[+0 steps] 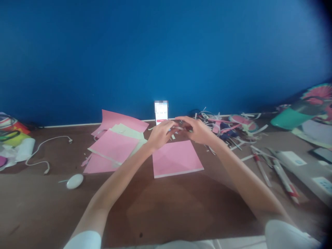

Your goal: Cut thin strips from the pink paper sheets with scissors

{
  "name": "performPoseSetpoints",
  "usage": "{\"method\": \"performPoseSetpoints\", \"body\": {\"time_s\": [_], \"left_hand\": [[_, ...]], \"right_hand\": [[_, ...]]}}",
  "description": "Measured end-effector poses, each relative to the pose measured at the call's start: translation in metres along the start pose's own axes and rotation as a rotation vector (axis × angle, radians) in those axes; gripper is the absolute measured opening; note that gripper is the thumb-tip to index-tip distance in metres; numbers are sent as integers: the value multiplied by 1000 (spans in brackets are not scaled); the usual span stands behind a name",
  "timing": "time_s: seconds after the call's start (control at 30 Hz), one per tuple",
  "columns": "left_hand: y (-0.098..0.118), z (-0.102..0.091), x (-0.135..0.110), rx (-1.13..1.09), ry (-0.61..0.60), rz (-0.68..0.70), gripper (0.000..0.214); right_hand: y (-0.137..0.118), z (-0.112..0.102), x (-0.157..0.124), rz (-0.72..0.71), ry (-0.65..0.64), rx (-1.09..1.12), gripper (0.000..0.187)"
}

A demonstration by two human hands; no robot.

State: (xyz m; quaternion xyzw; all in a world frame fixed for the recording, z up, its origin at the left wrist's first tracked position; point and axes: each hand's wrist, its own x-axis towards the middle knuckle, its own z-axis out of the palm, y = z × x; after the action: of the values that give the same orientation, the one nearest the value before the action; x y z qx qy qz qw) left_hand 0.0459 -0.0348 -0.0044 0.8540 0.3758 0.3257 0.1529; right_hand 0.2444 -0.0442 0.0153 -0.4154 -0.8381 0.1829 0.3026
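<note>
Both hands meet above the far edge of a pink sheet of paper (177,160) that lies flat in the middle of the table. My left hand (161,134) is closed, its fingers bent towards the other hand. My right hand (197,130) is closed too, its fingertips curled in close to the left ones. Something thin and small seems to be between the fingers, but blur and the fingers hide what it is. Behind the hands a phone (161,112) leans upright against the blue wall, showing a timer.
Pink and pale green papers (114,147) lie overlapping on the left. A white cable (38,148) and a white oval object (75,181) are farther left. Paper strips (220,126) heap up behind on the right, near pens (285,180) and a power strip (306,173).
</note>
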Motion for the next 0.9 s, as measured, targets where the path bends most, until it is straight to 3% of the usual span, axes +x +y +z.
{"method": "performPoseSetpoints", "body": {"time_s": [0.3, 0.5, 0.7, 0.8, 0.9], "left_hand": [[-9, -2, 5, -496, 55, -221, 28], [-11, -1, 3, -269, 29, -151, 30], [-6, -2, 3, -44, 4, -65, 30], [-8, -2, 3, -66, 42, -45, 27], [-10, -2, 3, -199, 77, -109, 31]], "right_hand": [[12, -5, 1, 56, 95, 48, 32], [14, -3, 0, 94, 118, 53, 33], [5, -2, 0, 41, 86, -26, 30], [1, -3, -1, 15, 72, -41, 28], [1, -5, -1, 21, 70, -24, 33]]}}
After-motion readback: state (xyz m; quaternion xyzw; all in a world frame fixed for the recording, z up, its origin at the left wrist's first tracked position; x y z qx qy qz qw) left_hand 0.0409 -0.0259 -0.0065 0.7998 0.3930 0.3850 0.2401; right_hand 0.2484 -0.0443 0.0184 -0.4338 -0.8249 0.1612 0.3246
